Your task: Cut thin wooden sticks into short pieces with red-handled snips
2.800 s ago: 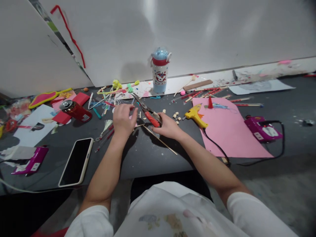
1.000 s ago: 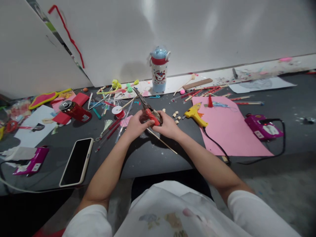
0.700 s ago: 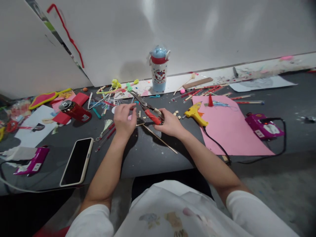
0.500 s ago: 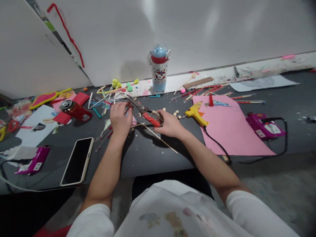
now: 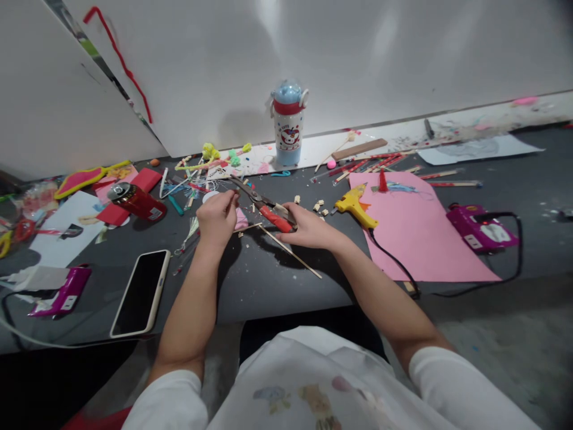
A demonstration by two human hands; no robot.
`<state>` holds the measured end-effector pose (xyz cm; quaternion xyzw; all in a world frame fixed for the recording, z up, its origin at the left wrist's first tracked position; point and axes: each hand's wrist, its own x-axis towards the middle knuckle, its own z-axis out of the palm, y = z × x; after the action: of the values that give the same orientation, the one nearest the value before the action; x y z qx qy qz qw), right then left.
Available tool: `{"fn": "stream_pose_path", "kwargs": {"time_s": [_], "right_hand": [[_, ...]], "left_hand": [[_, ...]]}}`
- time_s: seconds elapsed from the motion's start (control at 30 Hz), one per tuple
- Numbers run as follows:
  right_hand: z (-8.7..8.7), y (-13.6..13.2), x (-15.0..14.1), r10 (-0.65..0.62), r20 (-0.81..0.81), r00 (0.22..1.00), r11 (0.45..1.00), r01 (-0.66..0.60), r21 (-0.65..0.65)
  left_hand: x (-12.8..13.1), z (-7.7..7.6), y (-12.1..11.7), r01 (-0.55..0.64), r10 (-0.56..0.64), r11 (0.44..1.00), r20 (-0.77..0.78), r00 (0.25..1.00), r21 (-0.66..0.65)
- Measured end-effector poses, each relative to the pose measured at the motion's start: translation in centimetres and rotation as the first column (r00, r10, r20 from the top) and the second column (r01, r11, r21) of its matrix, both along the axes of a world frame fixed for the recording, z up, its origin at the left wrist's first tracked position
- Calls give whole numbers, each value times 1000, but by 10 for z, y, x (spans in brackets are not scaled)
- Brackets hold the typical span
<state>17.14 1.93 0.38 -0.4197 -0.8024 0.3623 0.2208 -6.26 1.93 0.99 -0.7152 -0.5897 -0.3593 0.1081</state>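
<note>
My right hand (image 5: 311,227) grips a pair of pliers (image 5: 275,218) by the red handles, with the metal jaws pointing to the far left. Close to those jaws, my left hand (image 5: 215,220) is closed, fingers curled in a pinch; whatever it may hold is hidden or too small to name. Beneath the pliers a thin wooden stick (image 5: 293,253) lies slanted on the table. Another short stick meets its upper end. Small cut wood bits (image 5: 317,206) are scattered beyond my right hand.
A yellow glue gun (image 5: 356,206) rests partly on pink paper (image 5: 425,239) at right. Behind stands a water bottle (image 5: 289,128). To the left are a red can (image 5: 141,203), a phone (image 5: 141,292) and a purple power strip (image 5: 67,291). Craft scraps line the wall.
My left hand has drawn slightly left and its fingers have curled in tighter near the jaws. The pliers in my right hand have barely moved.
</note>
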Motion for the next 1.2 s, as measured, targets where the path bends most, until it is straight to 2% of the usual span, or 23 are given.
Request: {"fn": "stream_pose_path", "kwargs": {"time_s": [0.2,0.53,0.83,0.97,1.2], "right_hand": [[3,1,1,18,-14,1000,1000,-18,-11],[3,2,4,61,-48,997,998,-62,-27],[3,3,6,70,-53,996,997,-71,-4],[4,2,6,70,-57,996,998,-70,-1],[5,3,5,69,-42,997,998,-68,17]], "left_hand": [[-4,11,-3,57,-48,995,108,993,-80],[-9,8,1,122,-71,984,336,939,-132],[0,14,-2,191,-51,965,588,807,-178],[2,16,-2,229,-70,958,631,773,-174],[-2,12,0,231,-65,953,612,788,-196]]}}
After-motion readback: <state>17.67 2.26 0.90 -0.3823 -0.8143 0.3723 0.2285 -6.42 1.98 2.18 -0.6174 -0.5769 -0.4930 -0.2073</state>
